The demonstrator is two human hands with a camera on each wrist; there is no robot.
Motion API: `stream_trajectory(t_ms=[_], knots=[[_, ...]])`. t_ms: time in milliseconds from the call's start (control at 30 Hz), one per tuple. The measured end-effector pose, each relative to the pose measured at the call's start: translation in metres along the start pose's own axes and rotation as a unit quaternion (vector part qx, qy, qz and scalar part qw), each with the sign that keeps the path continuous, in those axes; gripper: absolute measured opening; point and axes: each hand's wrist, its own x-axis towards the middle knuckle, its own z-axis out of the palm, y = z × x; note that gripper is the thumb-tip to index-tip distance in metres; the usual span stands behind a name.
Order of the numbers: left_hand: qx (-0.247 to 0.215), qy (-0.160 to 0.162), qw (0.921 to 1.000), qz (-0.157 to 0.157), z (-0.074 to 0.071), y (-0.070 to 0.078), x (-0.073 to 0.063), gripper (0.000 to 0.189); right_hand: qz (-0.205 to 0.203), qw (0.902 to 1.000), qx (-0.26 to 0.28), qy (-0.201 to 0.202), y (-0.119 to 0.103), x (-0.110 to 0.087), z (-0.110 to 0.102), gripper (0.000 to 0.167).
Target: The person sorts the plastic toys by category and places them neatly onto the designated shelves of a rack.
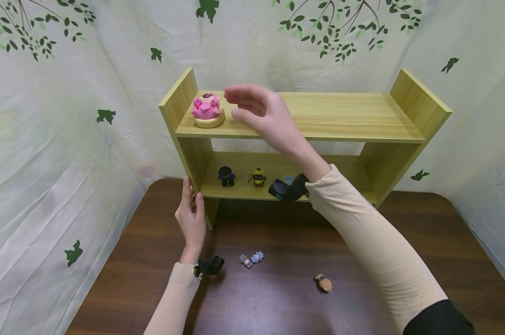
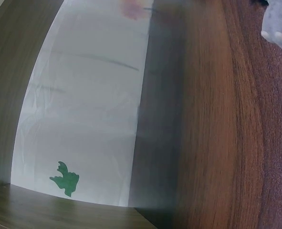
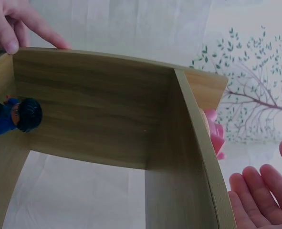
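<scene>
My right hand (image 1: 265, 109) hovers over the upper shelf with fingers extended and thumb apart, holding nothing. Just left of its fingertips, a pink toy figure (image 1: 206, 108) on a round cream base stands at the shelf's left end. In the right wrist view, the pink figure (image 3: 214, 131) is partly hidden behind the shelf board. My left hand (image 1: 191, 218) touches the left side panel of the wooden shelf unit (image 1: 302, 138), fingers straight along it and thumb at the front edge. The left wrist view shows the unit's underside, the cloth behind and the table.
On the lower shelf stand a dark figurine (image 1: 225, 176) and a yellow figurine (image 1: 258, 177); a light blue item (image 1: 289, 179) is partly hidden by the right wrist's strap. Two small grey-blue figurines (image 1: 251, 259) and a brown one (image 1: 323, 283) lie on the table (image 1: 277, 307).
</scene>
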Motion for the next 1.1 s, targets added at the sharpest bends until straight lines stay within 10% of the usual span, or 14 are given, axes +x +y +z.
stream_trajectory(t_ms=[1100], knots=[[-0.018, 0.001, 0.9997, 0.015, -0.002, 0.013, 0.007, 0.058, -0.035, 0.9982, 0.034, -0.035, 0.014, -0.082, -0.009, 0.033]])
